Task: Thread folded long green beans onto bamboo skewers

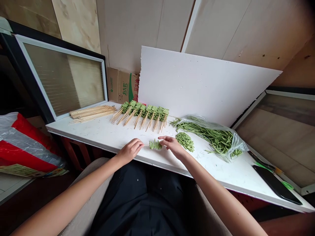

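Observation:
My left hand [132, 150] is closed round a thin bamboo skewer [146, 145], which lies level above the near part of the white table. Cut green bean pieces [155, 144] sit side by side across the skewer, right of that hand. At the right end of this row, my right hand [172, 145] pinches the last pieces, its index finger stretched out above them; the skewer's tip is hidden there. Just beyond my right hand lies a pile of short-cut green beans [185, 141].
Filled bean skewers [147, 113] are stacked at the back, sticks toward me. Bare skewers [92, 113] lie at left. Long green beans [209, 131] spill from a clear bag at right, with a black phone [277, 184] beyond. A white board [197, 85] leans behind.

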### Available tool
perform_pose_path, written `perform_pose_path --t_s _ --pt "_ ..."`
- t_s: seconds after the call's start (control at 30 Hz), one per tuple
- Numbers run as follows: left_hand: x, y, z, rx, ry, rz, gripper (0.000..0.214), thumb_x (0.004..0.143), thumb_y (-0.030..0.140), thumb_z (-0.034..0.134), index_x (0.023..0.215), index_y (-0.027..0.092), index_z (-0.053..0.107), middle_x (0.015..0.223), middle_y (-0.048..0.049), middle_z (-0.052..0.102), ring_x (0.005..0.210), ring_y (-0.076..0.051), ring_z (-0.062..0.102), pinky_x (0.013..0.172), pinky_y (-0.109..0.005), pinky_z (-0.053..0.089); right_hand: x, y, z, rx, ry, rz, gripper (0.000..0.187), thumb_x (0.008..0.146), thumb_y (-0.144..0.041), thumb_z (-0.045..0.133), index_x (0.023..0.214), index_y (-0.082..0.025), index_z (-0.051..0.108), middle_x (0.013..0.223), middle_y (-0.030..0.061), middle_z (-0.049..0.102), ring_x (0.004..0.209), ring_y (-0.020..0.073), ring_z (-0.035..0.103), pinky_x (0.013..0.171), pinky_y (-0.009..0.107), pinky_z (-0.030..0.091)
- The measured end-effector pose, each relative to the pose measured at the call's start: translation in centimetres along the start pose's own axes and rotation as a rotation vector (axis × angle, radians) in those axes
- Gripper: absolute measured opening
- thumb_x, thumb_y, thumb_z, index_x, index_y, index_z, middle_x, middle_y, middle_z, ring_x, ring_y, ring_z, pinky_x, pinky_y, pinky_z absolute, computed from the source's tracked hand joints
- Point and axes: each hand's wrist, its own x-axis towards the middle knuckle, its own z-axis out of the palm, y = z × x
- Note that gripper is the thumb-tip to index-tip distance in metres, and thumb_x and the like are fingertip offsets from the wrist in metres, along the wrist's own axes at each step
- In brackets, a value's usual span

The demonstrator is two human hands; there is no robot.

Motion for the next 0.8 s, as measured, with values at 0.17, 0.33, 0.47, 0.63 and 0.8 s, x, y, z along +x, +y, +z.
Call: perform_pose_path --t_s 0.17,0.33,0.47,0.63,0.8 --pt "0.1 0.3 -0.2 0.039 -0.017 0.044 0.016 0.108 0.019 0.047 0.111 0.018 0.063 0.101 -0.0102 0.066 0.098 -0.024 0.066 0.086 -0.039 0.056 0.2 -0.4 0.0 -0.016 -0.067 0.031 0.033 0.072 -0.03 0.074 0.103 -0.02 0.079 0.082 0.0036 0.071 0.068 0.0154 0.053 0.061 0.029 0.031" --pt "0.1 0.3 -0.4 0.036 -0.016 0.079 0.016 0.108 0.02 0.047 0.111 0.018 0.063 0.101 -0.0113 0.066 0.098 -0.025 0.065 0.086 -0.041 0.056 0.6 -0.7 -0.5 -0.001 -0.254 0.13 0.012 0.072 -0.031 0.074 0.079 -0.02 0.075 0.075 0.0031 0.067 0.066 0.0149 0.049 0.058 0.028 0.029" --pt "0.1 0.1 -0.5 -0.008 0.032 0.042 0.016 0.108 0.021 0.047 0.111 0.019 0.062 0.101 -0.0108 0.066 0.097 -0.024 0.066 0.086 -0.039 0.056 0.7 -1.2 -0.9 0.132 -0.27 0.2 0.015 0.073 -0.034 0.078 0.08 -0.021 0.073 0.079 0.0032 0.067 0.072 0.0162 0.054 0.06 0.027 0.033" --pt "0.3 -0.1 -0.2 -0.079 0.113 -0.046 0.014 0.108 0.023 0.047 0.11 0.019 0.061 0.101 -0.0093 0.065 0.094 -0.02 0.066 0.083 -0.034 0.057 0.6 -1.2 -1.1 0.381 -0.324 0.137 0.024 0.079 -0.039 0.072 0.094 -0.02 0.076 0.089 0.0067 0.071 0.08 0.0192 0.061 0.068 0.03 0.042" --pt "0.4 0.0 0.3 -0.119 0.173 -0.17 0.012 0.107 0.026 0.051 0.108 0.02 0.062 0.1 -0.0074 0.065 0.083 -0.017 0.065 0.075 -0.03 0.056 0.3 -0.5 -0.3 0.379 -0.252 -0.013 0.03 0.071 -0.036 0.089 0.094 -0.022 0.076 0.094 0.0065 0.072 0.091 0.0212 0.064 0.076 0.031 0.046"
